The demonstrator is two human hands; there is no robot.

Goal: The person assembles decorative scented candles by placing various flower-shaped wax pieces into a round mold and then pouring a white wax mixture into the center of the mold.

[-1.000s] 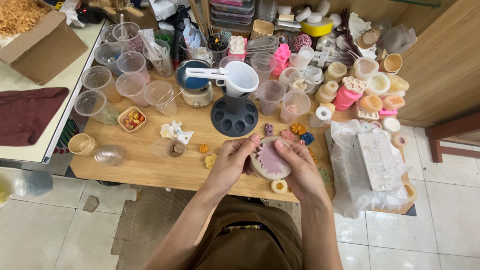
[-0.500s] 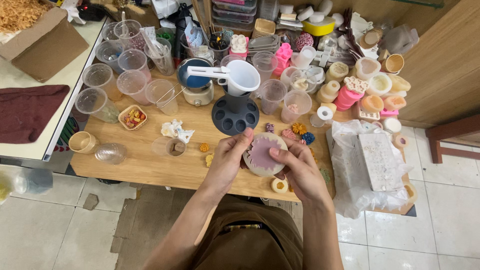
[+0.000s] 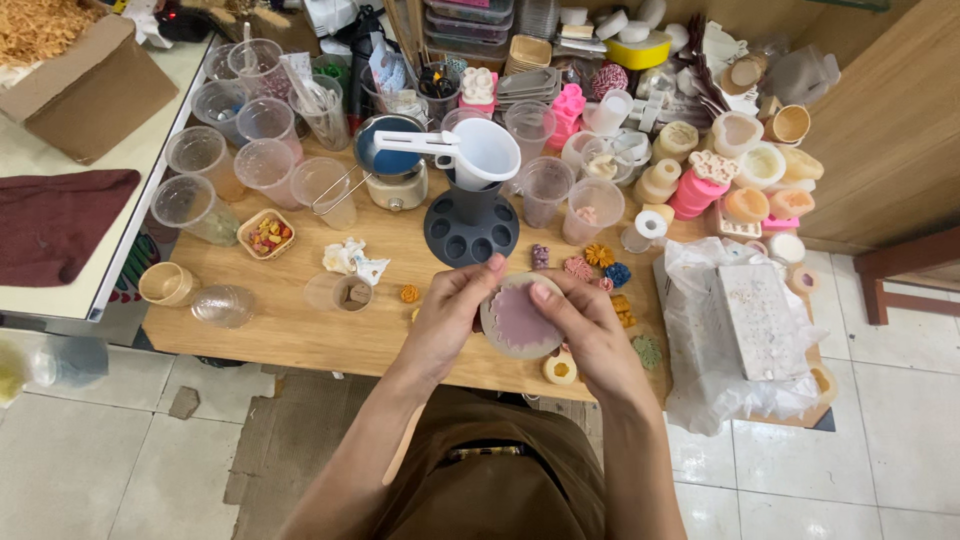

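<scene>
left hand (image 3: 450, 315) and right hand (image 3: 590, 335): fingers pinching round mould (image 3: 520, 320), pinkish fill inside | beyond fingers: grey stand (image 3: 470, 230) carrying white jug (image 3: 485, 152) | bench (image 3: 300, 330)

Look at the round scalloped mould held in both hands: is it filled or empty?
Filled. The round scalloped mould shows a flat mauve-pink surface reaching up to its rim, held between the left hand and right hand.

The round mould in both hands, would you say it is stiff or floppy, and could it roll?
The mould looks like a soft, flexible one, since the left hand and right hand press its scalloped rim. Being flat and shallow, it probably would not roll. It seems light.
</scene>
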